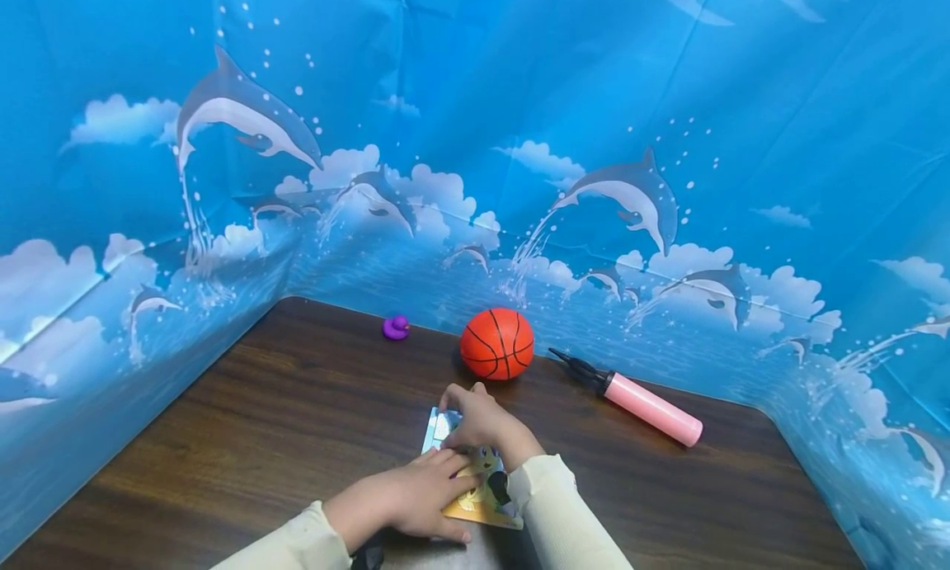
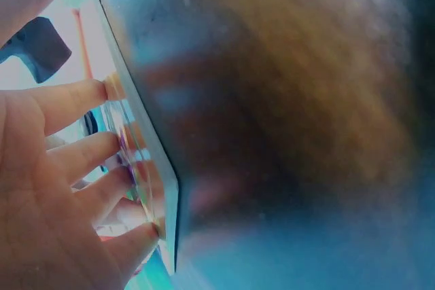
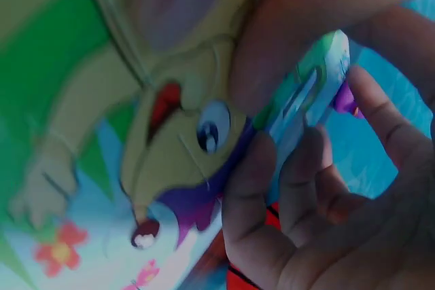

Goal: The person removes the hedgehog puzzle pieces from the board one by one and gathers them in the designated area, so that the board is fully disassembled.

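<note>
**Both hands on the picture board**

The left hand (image 1: 404, 497) lies flat, fingers straight, pressing the board (image 1: 475, 504) onto the table (image 1: 282, 421). The right hand (image 1: 478, 417) curls over its far edge, fingertips (image 3: 255, 168) hooked under. It looks like a lift just starting; next the left must ease off. Beyond the grip: ball (image 1: 496, 343), pump (image 1: 638, 398), duck (image 1: 396, 327).

The flat cartoon-printed picture board (image 1: 475, 479) shows green, pale blue and yellow, with a yellow animal, purple patches and red flowers. The round orange rubber basketball (image 1: 496, 343) carries black seam lines. The slim pink plastic hand pump (image 1: 640, 400) has a black nozzle. The small duck (image 1: 397, 327) is purple. The dark brown wood-grain table (image 1: 282, 405) is backed by a blue dolphin-and-cloud backdrop (image 1: 594, 124)
</note>
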`<state>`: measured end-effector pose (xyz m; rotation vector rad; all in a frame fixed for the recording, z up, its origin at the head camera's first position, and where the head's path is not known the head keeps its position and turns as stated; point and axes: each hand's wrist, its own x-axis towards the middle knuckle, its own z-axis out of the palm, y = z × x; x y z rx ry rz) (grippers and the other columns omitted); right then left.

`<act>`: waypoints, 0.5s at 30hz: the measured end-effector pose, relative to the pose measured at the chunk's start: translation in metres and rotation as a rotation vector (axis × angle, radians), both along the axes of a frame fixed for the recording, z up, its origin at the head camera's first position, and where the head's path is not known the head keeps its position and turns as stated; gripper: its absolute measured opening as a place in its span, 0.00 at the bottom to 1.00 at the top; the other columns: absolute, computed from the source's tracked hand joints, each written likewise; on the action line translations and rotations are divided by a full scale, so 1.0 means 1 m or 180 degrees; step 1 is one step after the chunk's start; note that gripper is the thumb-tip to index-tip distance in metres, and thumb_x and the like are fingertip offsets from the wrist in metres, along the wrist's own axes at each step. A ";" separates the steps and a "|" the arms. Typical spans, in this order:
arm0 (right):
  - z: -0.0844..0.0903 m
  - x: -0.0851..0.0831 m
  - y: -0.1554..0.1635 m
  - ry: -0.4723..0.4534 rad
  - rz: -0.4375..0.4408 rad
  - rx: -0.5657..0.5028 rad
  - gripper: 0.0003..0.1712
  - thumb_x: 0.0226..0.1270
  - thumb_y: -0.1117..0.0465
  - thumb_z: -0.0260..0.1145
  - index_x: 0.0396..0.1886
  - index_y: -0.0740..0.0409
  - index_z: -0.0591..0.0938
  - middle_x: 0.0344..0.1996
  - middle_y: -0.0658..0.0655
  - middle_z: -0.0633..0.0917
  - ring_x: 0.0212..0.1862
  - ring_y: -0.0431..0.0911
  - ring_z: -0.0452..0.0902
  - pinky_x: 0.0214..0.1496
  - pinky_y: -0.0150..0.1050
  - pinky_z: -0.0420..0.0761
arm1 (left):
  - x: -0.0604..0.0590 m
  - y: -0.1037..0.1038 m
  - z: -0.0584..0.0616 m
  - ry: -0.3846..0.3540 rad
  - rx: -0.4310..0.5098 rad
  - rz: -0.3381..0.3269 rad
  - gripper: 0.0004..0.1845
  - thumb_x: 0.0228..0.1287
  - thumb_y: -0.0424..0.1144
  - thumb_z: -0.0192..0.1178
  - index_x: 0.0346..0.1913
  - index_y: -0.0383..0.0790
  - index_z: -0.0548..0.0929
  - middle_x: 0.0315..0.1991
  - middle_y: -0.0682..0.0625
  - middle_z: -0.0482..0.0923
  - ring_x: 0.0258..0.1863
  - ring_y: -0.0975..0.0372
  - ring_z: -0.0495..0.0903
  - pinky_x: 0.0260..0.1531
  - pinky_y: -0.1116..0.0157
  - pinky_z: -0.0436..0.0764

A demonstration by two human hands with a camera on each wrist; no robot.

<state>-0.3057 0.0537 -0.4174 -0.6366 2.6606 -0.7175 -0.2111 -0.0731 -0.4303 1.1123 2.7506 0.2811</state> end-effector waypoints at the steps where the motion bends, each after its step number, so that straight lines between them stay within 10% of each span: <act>1: 0.000 0.001 0.000 0.0045 -0.0030 -0.0040 0.22 0.42 0.60 0.75 0.38 0.44 0.75 0.40 0.53 0.68 0.39 0.47 0.68 0.35 0.43 0.74 | 0.000 0.000 0.001 0.0021 0.0000 0.0003 0.38 0.53 0.67 0.50 0.63 0.49 0.68 0.64 0.47 0.61 0.64 0.53 0.56 0.60 0.49 0.58; 10: -0.005 0.007 0.007 0.0264 -0.0541 -0.0704 0.11 0.53 0.65 0.66 0.36 0.47 0.79 0.29 0.45 0.78 0.37 0.43 0.69 0.36 0.39 0.74 | 0.000 0.000 0.002 -0.0060 0.0013 0.0025 0.38 0.53 0.67 0.50 0.64 0.50 0.66 0.64 0.47 0.60 0.65 0.52 0.55 0.60 0.48 0.57; 15: -0.006 0.001 0.023 -0.0165 -0.0766 -0.1482 0.05 0.57 0.65 0.64 0.34 0.56 0.82 0.29 0.51 0.81 0.32 0.43 0.77 0.34 0.38 0.79 | -0.005 -0.002 -0.002 0.0029 0.0032 0.0008 0.35 0.55 0.65 0.51 0.64 0.54 0.67 0.65 0.48 0.60 0.65 0.53 0.56 0.59 0.49 0.60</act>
